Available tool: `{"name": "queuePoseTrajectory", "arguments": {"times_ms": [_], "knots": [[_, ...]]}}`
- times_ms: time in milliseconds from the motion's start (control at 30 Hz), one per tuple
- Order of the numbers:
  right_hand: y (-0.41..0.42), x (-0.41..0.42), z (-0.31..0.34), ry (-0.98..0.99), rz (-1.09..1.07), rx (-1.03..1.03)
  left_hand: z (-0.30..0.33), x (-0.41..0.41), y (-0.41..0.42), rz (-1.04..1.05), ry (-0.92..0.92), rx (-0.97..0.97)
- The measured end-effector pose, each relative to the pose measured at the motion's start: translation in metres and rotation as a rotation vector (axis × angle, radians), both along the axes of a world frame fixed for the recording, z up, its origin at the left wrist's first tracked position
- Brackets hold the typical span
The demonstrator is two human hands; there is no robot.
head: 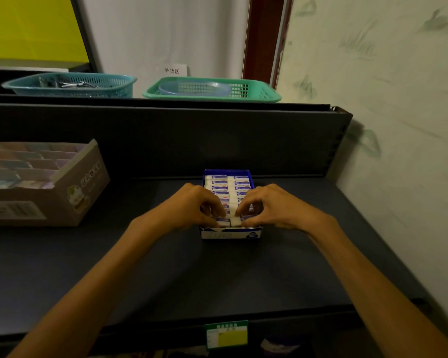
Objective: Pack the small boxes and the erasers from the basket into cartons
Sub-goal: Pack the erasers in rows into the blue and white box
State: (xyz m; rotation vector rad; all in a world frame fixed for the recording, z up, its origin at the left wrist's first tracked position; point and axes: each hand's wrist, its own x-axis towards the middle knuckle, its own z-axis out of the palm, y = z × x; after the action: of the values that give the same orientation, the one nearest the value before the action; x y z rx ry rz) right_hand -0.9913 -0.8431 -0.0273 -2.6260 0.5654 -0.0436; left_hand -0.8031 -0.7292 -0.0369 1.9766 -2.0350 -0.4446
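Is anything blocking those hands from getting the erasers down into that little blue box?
Nothing visible. The left hand and right hand are already at the near end of the blue carton, fingers curled on the erasers in its rows. The carton is open-topped.

Left hand (192, 206) entering from 7 o'clock, right hand (270, 206) from 5 o'clock, both forearms bare, no sleeves, no rings visible
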Motion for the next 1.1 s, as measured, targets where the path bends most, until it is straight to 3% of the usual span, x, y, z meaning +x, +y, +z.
{"name": "queuePoseTrajectory", "arguments": {"times_ms": [800,1100], "knots": [[-0.011,-0.007,-0.007,-0.034,-0.014,0.153,0.000,0.009,0.003,-0.002,0.111,0.029],[-0.012,-0.005,-0.005,0.017,-0.011,0.148,-0.002,0.006,0.005,-0.004,0.074,0.010]]}}
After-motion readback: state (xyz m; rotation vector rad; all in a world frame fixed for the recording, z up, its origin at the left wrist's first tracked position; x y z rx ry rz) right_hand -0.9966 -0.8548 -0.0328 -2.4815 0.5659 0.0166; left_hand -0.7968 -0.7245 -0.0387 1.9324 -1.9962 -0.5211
